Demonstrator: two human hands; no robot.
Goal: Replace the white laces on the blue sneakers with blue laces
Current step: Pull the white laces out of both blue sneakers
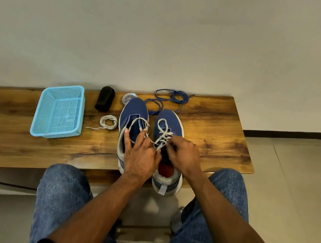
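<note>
1. The two blue sneakers stand side by side on the wooden bench (212, 133), toes pointing to the far side, heels at the near edge; the right sneaker (168, 126) overhangs that edge slightly.
2. The right sneaker carries a white lace (163, 132) crossed through its eyelets, with a loose loop near the toe.
3. The left sneaker (135, 111) has a white lace too (134, 122), slack and looping wide over its tongue.
4. The right hand (184, 154) hovers over the throat of the right sneaker, fingers curled and pinching the white lace at the near eyelets.
5. The left hand (142, 156) lies over the left sneaker, index and middle fingers stretched toward the toe; a strand of white lace runs from its fingers across to the right sneaker. Whether its thumb side pinches that strand cannot be told.
6. The blue laces (169, 99) lie in a loose tangle at the far edge of the bench, just beyond the toes.
7. A coiled white lace (108, 122) lies just left of the left sneaker.
8. Farther left sits a light blue plastic basket (40, 116).
9. Between basket and sneakers, at the far side, stands a black cylindrical object (105, 98), and beside it a small round tin (128, 97), partly hidden by the left toe.
10. The person's knees in blue jeans (61, 194) frame the near edge.
</note>
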